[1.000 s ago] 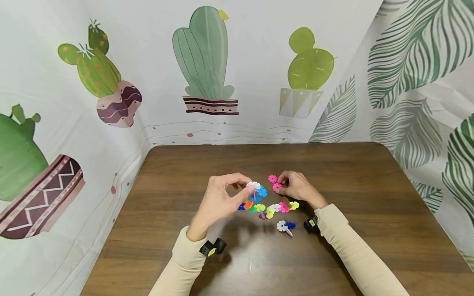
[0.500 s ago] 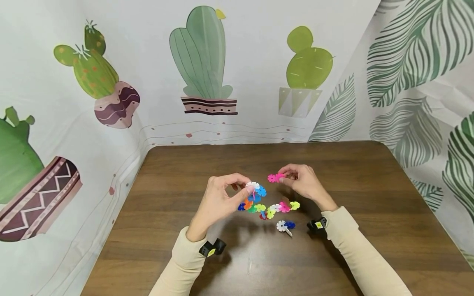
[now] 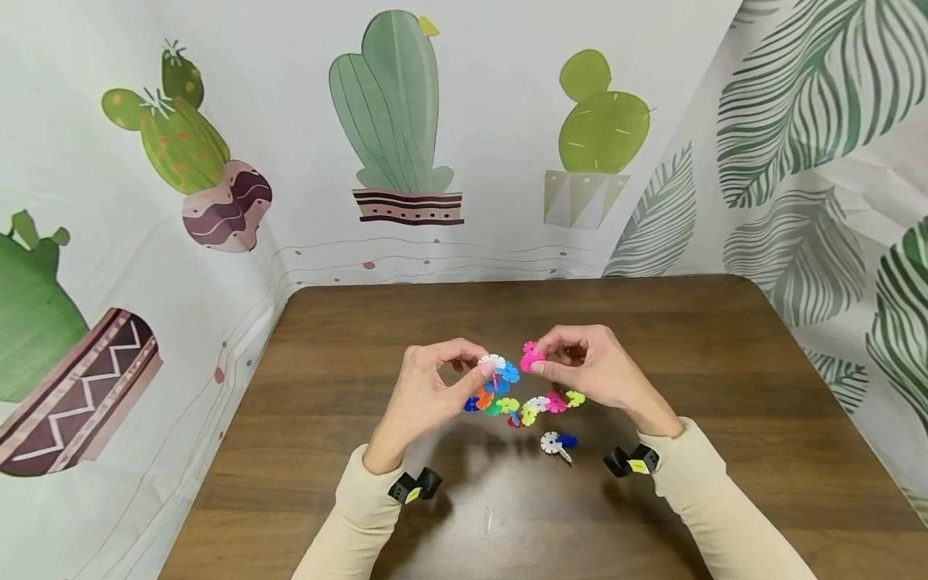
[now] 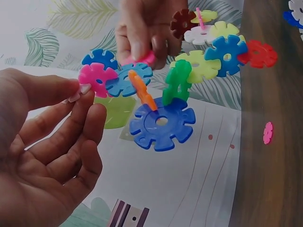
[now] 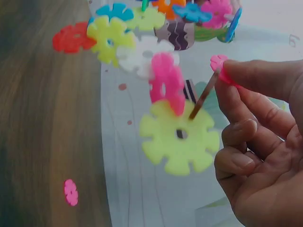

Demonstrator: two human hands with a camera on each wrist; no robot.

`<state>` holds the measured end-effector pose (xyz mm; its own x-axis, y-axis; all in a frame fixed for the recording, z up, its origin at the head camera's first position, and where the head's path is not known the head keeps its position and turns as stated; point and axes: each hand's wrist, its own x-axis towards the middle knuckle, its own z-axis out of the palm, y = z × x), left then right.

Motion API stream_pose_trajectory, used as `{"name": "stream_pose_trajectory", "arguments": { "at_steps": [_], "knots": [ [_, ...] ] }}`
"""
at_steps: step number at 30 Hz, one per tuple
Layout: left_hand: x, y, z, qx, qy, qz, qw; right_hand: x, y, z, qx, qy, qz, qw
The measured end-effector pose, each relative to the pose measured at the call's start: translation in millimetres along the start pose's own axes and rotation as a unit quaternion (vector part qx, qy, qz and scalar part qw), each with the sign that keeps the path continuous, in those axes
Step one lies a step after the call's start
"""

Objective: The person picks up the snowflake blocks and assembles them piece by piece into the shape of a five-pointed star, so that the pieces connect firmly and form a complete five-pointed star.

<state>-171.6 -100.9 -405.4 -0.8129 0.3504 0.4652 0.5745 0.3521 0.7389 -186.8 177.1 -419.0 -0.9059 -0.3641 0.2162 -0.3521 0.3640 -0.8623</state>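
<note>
My left hand (image 3: 428,387) pinches a white snowflake disc (image 3: 493,362) at one end of a curved chain of linked plastic discs. Blue, orange, green, yellow, red, white, pink and brown pieces make up the chain; a dark blue disc (image 4: 162,124) shows large in the left wrist view. Between thumb and forefinger, my right hand (image 3: 598,366) holds a loose pink snowflake disc (image 3: 532,361), close to the blue disc (image 3: 510,371) beside the white one. In the right wrist view, the chain's far end is a yellow disc (image 5: 180,151), with a brown disc (image 5: 204,94) slotted in.
Another pink disc (image 5: 71,192) lies on the wooden table (image 3: 348,338), just beyond the right fingertips. Nearer the front lies a small joined cluster of white and blue discs (image 3: 551,442). A cloth printed with cacti (image 3: 399,105) hangs behind the table.
My right hand has picked one pink disc up from the table and brought it left toward the chain's held end. My left hand stays almost still.
</note>
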Motion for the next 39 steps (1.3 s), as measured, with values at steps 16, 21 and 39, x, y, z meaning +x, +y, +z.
{"name": "stream_pose_trajectory", "arguments": {
  "at_steps": [16,21,39],
  "knots": [
    [0.8,0.5,1.0,-0.002,0.007,-0.001,1.0,-6.2,-14,4,0.017,-0.03,-0.037,0.9987],
    [0.2,1.1,2.4,-0.003,0.008,-0.001,1.0,-6.0,-16,5,0.013,-0.029,-0.041,0.9987],
    [0.2,3.7,6.0,-0.014,0.014,-0.009,0.9998,-6.8,-20,6,0.045,0.017,-0.025,0.9985]
  ]
}}
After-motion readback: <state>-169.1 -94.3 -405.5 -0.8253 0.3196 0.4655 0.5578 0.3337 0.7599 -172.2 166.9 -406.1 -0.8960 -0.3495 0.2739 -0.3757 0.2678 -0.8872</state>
